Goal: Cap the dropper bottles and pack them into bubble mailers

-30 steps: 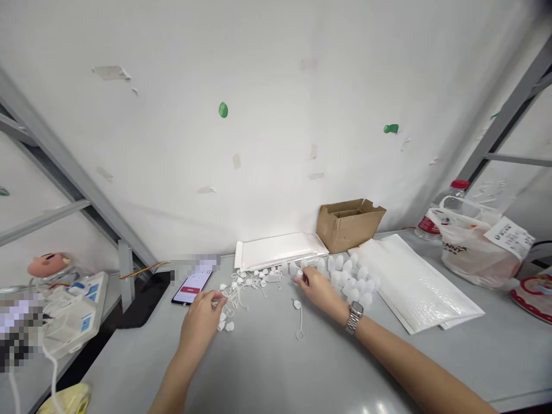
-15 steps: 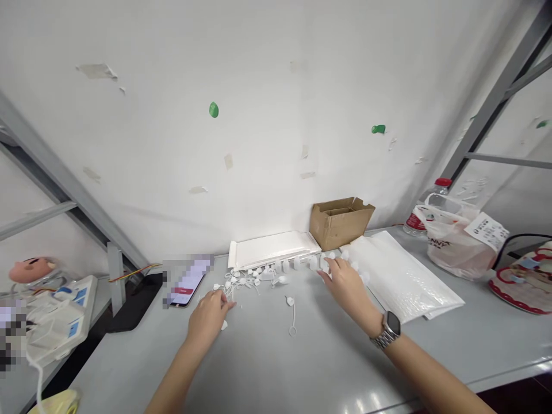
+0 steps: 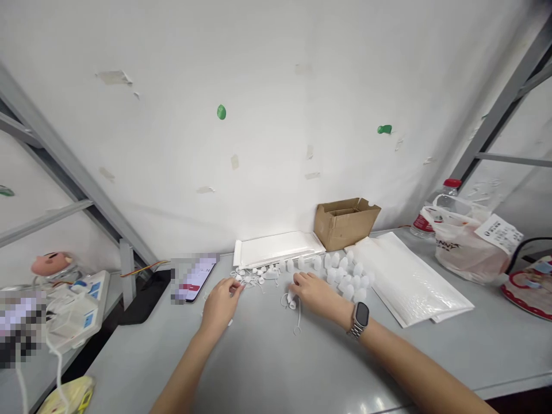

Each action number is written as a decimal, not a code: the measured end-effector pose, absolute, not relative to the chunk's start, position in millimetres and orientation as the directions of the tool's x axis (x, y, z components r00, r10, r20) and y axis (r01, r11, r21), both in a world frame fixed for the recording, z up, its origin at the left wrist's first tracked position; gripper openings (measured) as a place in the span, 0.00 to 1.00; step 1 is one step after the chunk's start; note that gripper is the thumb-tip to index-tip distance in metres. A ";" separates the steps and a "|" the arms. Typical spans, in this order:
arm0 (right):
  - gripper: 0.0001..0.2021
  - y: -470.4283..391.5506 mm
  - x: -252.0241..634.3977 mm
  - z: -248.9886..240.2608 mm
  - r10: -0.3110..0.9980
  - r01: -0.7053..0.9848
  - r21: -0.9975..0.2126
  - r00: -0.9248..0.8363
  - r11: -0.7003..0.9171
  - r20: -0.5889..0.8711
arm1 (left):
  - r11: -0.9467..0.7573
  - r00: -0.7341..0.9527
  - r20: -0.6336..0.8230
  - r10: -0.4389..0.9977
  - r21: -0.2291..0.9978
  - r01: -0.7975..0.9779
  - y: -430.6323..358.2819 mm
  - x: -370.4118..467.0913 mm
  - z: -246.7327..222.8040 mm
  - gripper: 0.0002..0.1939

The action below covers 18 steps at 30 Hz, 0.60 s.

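My right hand (image 3: 314,292) is at the middle of the grey table, its fingers closed on a small white plug with a looped strap (image 3: 292,300). A second strap ends in a ring (image 3: 297,330) just below it on the tabletop. My left hand (image 3: 221,303) has thumb and fingertips pinched together beside a loose pile of small white strap pieces (image 3: 259,277); what lies between the fingertips is too small to make out. Another white piece (image 3: 230,322) shows partly beneath that hand. Several translucent white caps (image 3: 345,276) stand grouped right of the right hand.
Along the wall lie a flat white package (image 3: 276,248) and an open cardboard box (image 3: 347,224). White bubble mailers (image 3: 416,282) and a plastic bag (image 3: 466,247) are on the right, near a bottle (image 3: 422,223). A phone (image 3: 200,279) lies on the left.
My right hand has moved left from the translucent caps to the strap pieces at the middle, uncovering the caps. A looped piece has come nearer the lone one. My left hand has shifted slightly.
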State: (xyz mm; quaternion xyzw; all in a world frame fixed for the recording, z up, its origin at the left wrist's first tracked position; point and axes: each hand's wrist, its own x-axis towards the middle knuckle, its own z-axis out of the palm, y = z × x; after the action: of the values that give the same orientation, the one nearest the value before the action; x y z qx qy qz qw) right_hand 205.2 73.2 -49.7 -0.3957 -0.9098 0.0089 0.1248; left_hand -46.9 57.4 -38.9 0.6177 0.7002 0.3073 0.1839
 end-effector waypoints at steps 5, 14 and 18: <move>0.07 84.7 208.7 -56.4 0.801 0.770 -0.230 -0.546 0.595 0.244 | 0.063 -0.245 0.083 0.966 0.843 0.534 58.8 -49.0 -51.4 0.13; 0.05 90.4 205.0 -68.3 0.940 0.821 -0.466 -0.247 0.331 0.234 | 0.095 -0.254 -0.057 0.965 0.986 0.139 51.8 -43.5 -44.5 0.21; 0.06 86.7 204.2 -66.4 0.950 0.832 -0.464 -0.228 0.303 0.213 | 0.105 -0.258 -0.084 0.962 0.992 0.071 49.7 -42.2 -42.9 0.21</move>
State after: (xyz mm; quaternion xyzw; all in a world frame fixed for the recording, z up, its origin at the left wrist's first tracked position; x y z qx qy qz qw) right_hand 204.2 86.7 -66.4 -0.5764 -0.7731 0.1272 0.2323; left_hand -42.2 49.7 -42.9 0.4278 0.6039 0.5142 0.4335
